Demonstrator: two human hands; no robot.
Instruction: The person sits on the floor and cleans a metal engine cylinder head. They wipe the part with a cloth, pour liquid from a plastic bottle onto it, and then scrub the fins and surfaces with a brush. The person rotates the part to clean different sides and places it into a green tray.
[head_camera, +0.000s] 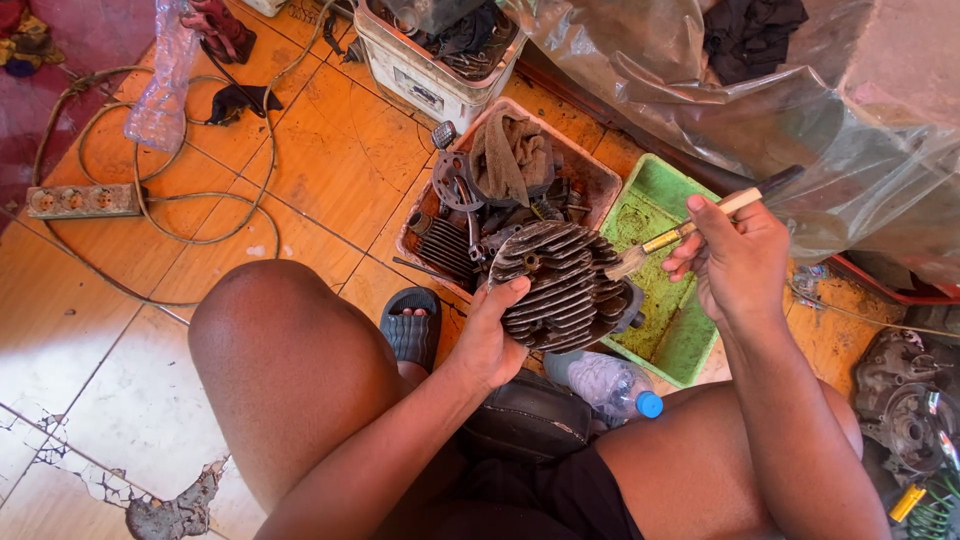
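Cylinder head (560, 285), dark, finned, sits gripped in left hand (488, 340), held above knees, just left of green tray (655, 210). Crate of engine parts (590, 175) directly behind cylinder head. Right hand (735, 260) closed on paintbrush (690, 228); bristles touch cylinder head's upper right edge. Plastic bottle (612, 383) just below it.

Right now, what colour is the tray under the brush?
Green, stained with dark grime; the tray shows best in the head view, below the brush held in the right hand.
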